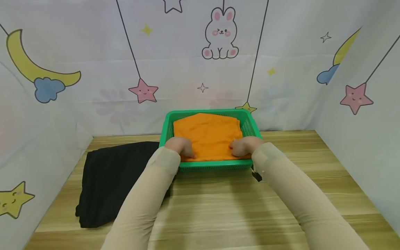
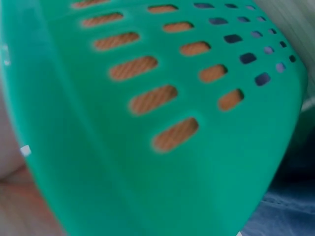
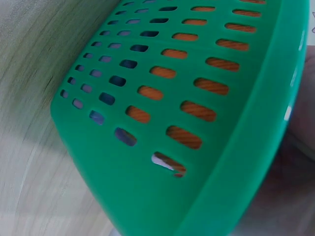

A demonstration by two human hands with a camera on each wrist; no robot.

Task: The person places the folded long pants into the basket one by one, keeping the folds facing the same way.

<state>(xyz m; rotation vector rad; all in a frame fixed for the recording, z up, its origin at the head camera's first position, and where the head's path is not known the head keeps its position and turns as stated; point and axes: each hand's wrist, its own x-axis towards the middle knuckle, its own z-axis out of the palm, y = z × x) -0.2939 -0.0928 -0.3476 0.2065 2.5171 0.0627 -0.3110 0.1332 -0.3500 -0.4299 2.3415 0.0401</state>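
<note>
An orange cloth (image 1: 207, 135), folded flat with soft wrinkles, lies inside a green plastic basket (image 1: 215, 164) with slotted sides. My left hand (image 1: 183, 146) reaches over the basket's left side, fingers bent down at the cloth's near left part. Opposite it, my right hand (image 1: 243, 146) has its fingers at the near right part of the cloth. I cannot tell whether the fingers pinch the fabric or press it. In both wrist views the basket wall (image 2: 118, 132) (image 3: 147, 196) covers most of the hand, and orange shows through its slots.
A folded black cloth (image 1: 115, 180) lies on the wooden table (image 1: 215, 208) to the left, partly behind my left forearm. A small dark object (image 1: 257, 174) shows by the right sleeve. Printed white curtains (image 1: 175, 66) hang behind and on both sides.
</note>
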